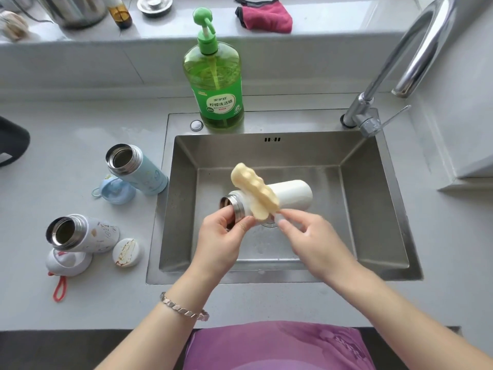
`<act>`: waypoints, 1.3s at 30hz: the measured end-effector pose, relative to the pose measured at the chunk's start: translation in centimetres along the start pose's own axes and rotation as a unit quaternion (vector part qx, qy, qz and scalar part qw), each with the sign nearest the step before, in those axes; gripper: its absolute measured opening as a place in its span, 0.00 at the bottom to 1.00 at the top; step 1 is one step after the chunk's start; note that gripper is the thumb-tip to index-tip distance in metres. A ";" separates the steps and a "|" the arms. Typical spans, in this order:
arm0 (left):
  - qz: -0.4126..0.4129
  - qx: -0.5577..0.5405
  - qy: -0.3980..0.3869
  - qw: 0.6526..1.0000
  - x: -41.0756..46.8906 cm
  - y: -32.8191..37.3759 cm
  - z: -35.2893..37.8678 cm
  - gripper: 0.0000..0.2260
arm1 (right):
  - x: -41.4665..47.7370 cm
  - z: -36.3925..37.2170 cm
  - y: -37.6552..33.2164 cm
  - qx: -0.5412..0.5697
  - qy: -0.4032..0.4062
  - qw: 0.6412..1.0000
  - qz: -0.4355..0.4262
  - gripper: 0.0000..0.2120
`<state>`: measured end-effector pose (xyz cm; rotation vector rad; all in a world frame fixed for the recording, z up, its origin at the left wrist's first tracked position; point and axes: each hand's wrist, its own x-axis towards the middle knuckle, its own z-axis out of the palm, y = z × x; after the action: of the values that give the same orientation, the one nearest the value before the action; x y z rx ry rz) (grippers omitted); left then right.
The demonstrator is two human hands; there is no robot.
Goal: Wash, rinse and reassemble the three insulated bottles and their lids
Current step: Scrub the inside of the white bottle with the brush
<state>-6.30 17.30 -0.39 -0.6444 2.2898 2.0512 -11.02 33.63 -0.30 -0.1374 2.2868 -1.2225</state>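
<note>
— Head view: what is being hidden?
— Left hand (224, 233) is gripping the white bottle (288, 193) by its neck over the sink (373, 209), partly covering the mouth; right hand (312, 236) is pinching the sponge brush (253, 188), handle mostly concealed. Blue bottle (138, 169) and patterned bottle (80, 233) are standing uncapped on the counter (53, 145)

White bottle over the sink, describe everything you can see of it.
The white bottle has a plain white body and a bare steel neck, lid off. It lies on its side above the sink, mouth pointing left. The left hand grips its neck; a pale yellow sponge brush, pinched by the right hand, lies across its shoulder.
</note>
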 end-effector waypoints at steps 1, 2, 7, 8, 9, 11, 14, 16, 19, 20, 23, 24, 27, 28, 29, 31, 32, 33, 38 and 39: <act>0.000 -0.002 0.000 1.000 -0.1 0.0 0.0 0.13 | 0.4 -0.3 0.0 -0.004 0.008 1.000 0.001 0.10; 0.003 0.001 0.002 1.000 -0.3 -0.1 -0.1 0.12 | 1.3 -1.0 0.7 -0.004 0.038 0.999 0.019 0.11; 0.025 0.053 0.012 0.998 -0.1 -0.5 -0.3 0.03 | 1.2 -0.9 0.9 -0.035 0.026 0.999 0.010 0.12; 0.016 0.041 0.016 0.999 -0.1 -0.5 -0.2 0.01 | 0.4 -0.6 0.5 -0.035 0.006 0.999 0.000 0.12; -0.001 0.013 0.029 1.000 -0.1 -0.2 -0.1 0.04 | 0.2 -0.8 0.2 -0.036 0.017 0.999 -0.002 0.13; -0.040 -0.058 0.050 0.996 -0.2 0.2 0.0 0.08 | 1.2 -2.1 0.9 -0.039 0.088 0.995 0.039 0.14; -0.097 -0.126 0.083 0.984 0.1 0.8 0.2 0.05 | 0.5 -1.4 1.0 -0.094 0.129 0.987 0.029 0.15; -0.138 -0.174 0.096 0.970 0.5 1.2 0.3 0.07 | -1.3 0.5 0.3 -0.133 0.087 0.986 -0.046 0.15; -0.168 -0.204 0.105 0.959 1.0 1.8 0.5 0.09 | -0.2 -0.1 1.9 -0.120 0.154 0.981 0.006 0.17; -0.171 -0.203 0.108 0.958 1.2 1.9 0.6 0.09 | 0.4 -0.3 2.7 -0.110 0.176 0.978 0.026 0.17; -0.185 -0.213 0.107 0.953 1.5 2.2 0.6 0.10 | -1.0 1.6 1.8 -0.125 0.155 0.976 -0.086 0.16; -0.192 -0.223 0.106 0.950 1.5 2.3 0.6 0.11 | -1.7 2.3 1.2 -0.126 0.129 0.976 -0.121 0.16; -0.196 -0.237 0.110 0.945 1.5 2.6 0.6 0.10 | 0.0 0.6 2.4 -0.107 0.183 0.977 -0.033 0.16; -0.193 -0.235 0.110 0.946 1.5 2.7 0.7 0.09 | 0.4 0.2 2.8 -0.100 0.197 0.975 -0.003 0.17; -0.192 -0.235 0.108 0.947 1.6 2.7 0.8 0.09 | 0.3 0.4 2.6 -0.111 0.194 0.975 -0.016 0.17; -0.195 -0.243 0.101 0.945 1.6 2.9 0.9 0.10 | -1.4 2.2 1.4 -0.128 0.146 0.974 -0.114 0.17; -0.196 -0.249 0.096 0.944 1.5 2.9 1.0 0.10 | -2.1 2.5 0.8 -0.115 0.121 0.977 -0.132 0.16; -0.195 -0.254 0.090 0.943 1.5 2.9 1.0 0.10 | -1.9 2.0 1.1 -0.107 0.124 0.980 -0.115 0.16; -0.176 -0.233 0.081 0.953 1.4 2.6 1.1 0.05 | -0.5 0.5 2.2 -0.091 0.163 0.982 -0.027 0.17; -0.169 -0.232 0.067 0.956 1.4 2.6 1.1 0.05 | -1.7 1.3 1.2 -0.093 0.129 0.984 -0.079 0.16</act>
<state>-8.64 18.06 1.59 -1.1303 1.5887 2.4266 -8.71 33.94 -1.15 -0.2462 2.6594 -1.1578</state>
